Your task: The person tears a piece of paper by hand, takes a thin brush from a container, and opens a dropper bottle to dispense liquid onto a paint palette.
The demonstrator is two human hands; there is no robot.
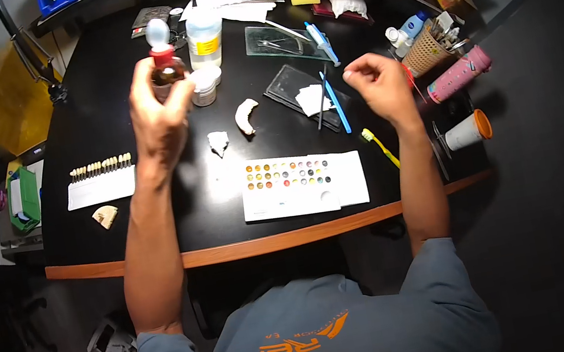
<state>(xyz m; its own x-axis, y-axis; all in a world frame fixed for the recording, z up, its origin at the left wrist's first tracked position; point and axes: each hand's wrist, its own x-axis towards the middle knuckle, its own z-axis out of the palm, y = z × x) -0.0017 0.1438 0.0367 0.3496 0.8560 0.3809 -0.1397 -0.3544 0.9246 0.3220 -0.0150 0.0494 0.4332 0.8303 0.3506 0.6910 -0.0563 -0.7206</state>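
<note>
An amber dropper bottle (167, 69) with a red collar and a pale rubber bulb is gripped upright in my left hand (160, 118), above the left part of the desk. Behind it stand a clear squeeze bottle (204, 42) with a yellow label and a small white-lidded jar (204, 90). My right hand (385, 91) is raised over the right side, thumb and fingers drawn together; whether anything is between them I cannot make out. Nearest to it are a blue-handled tool (335, 102), a black palette (291, 88) with white paper, and a yellow-green toothbrush (381, 148).
On the black desk (205, 212) are a color palette (290, 201), a dental arch model (246, 117), a small white piece (218, 143), a tooth shade guide (101, 187) and a tooth model piece (105, 217). A glass slab (266, 41), pink bottle (460, 75) and white cup (463, 134) stand farther out.
</note>
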